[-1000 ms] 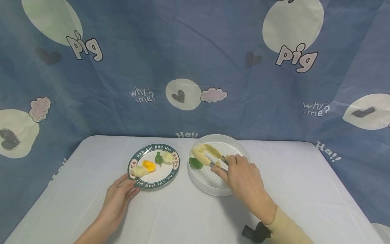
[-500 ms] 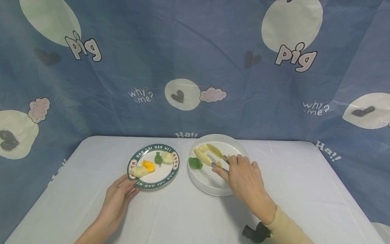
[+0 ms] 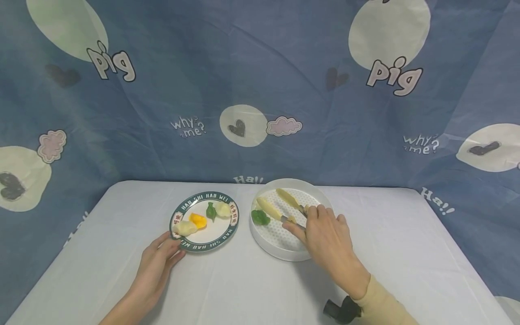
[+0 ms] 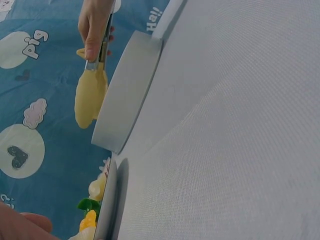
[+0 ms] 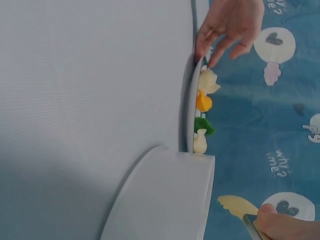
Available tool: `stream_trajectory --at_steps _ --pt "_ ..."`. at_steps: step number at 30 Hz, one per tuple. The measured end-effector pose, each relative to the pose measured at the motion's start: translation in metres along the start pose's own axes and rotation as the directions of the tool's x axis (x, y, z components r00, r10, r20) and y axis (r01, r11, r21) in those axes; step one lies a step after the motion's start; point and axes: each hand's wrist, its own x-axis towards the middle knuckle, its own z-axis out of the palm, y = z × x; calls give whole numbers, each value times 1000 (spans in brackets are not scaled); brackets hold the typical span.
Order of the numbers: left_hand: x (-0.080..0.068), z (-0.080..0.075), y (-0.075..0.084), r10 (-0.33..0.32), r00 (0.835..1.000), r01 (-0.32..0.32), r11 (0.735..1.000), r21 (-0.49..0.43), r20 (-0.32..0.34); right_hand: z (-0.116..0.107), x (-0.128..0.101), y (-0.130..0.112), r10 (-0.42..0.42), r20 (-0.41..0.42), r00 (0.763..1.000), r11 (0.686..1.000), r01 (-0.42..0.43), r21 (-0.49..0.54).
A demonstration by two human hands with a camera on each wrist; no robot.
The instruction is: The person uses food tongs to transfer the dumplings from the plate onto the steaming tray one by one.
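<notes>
Head view showed the right hand (image 3: pixel 327 237) curled round the metal handles of a pair of tongs (image 3: pixel 293 208), gripping them over the near right part of a round white tray (image 3: pixel 280 252). The two yellow tong blades stood spread apart above the tray's dotted floor, one pointing to the far left, the other lying nearer the tray's left side. A green dumpling (image 3: pixel 261 217) lay in the tray just beside the nearer blade's tip; whether they touched could not be told. The tray's raised wall stood between the tongs and the plate (image 3: pixel 227 232) to its left.

That plate, dark green at the rim with lettering, sat just left of the tray on the white table (image 3: pixel 227 284). The left hand (image 3: pixel 156 262) rested at the plate's near left edge, fingers gently bent with their tips (image 5: pixel 200 47) touching the rim, as the right wrist view showed; it did not clasp the plate. On the plate lay a pale dumpling (image 3: pixel 186 227) at the near left, an orange dumpling (image 3: pixel 198 220) beside it, a small green piece (image 3: pixel 211 211) past that, and another pale dumpling (image 3: pixel 222 208) at the far right.

A black wrist device (image 3: pixel 340 310) sat below the right sleeve. A blue cloth (image 3: pixel 260 90) printed with words and hearts hung behind the table.
</notes>
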Motion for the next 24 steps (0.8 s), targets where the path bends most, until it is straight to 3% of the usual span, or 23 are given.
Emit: stream_trajectory --at_steps 14,24 --pt "0 0 0 2 1000 -2 1000 -3 -2 -4 3 -17 3 56 998 1000 -4 23" --pt "1 0 0 -6 1000 6 1000 10 2 -3 7 -40 -49 21 999 999 49 23"
